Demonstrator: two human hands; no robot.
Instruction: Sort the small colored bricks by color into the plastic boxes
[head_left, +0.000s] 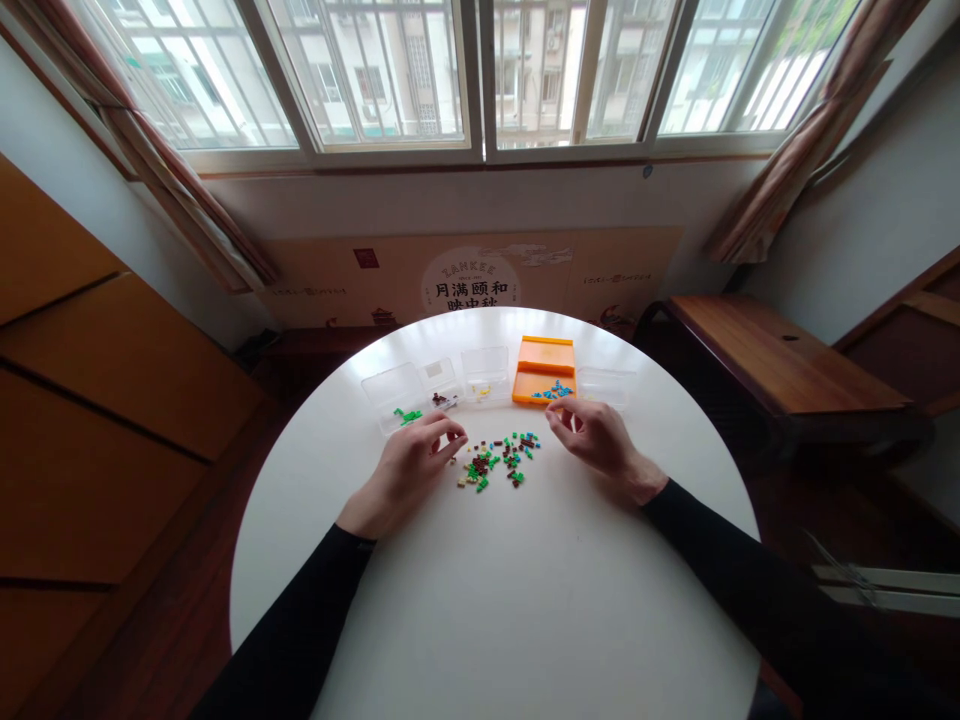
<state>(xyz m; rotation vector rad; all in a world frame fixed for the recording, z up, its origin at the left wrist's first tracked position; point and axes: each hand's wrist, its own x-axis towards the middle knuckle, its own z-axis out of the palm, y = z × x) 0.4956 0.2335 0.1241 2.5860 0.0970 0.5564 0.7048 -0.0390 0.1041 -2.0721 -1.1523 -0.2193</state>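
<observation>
A loose pile of small bricks (496, 460), green, brown, blue and tan, lies on the round white table (495, 600). My left hand (409, 470) rests just left of the pile with its fingers curled and fingertips pinched together; whether a brick is between them I cannot tell. My right hand (596, 438) hovers to the right of the pile, thumb and forefinger pinched near the orange tray (544, 368), which holds blue bricks. Both arms wear black sleeves.
Several clear plastic boxes stand in a row behind the pile: one with green bricks (394, 393), two in the middle (485, 372), one at the right (606, 386). A wooden bench (780, 360) stands right of the table, wooden cabinets to the left, windows beyond.
</observation>
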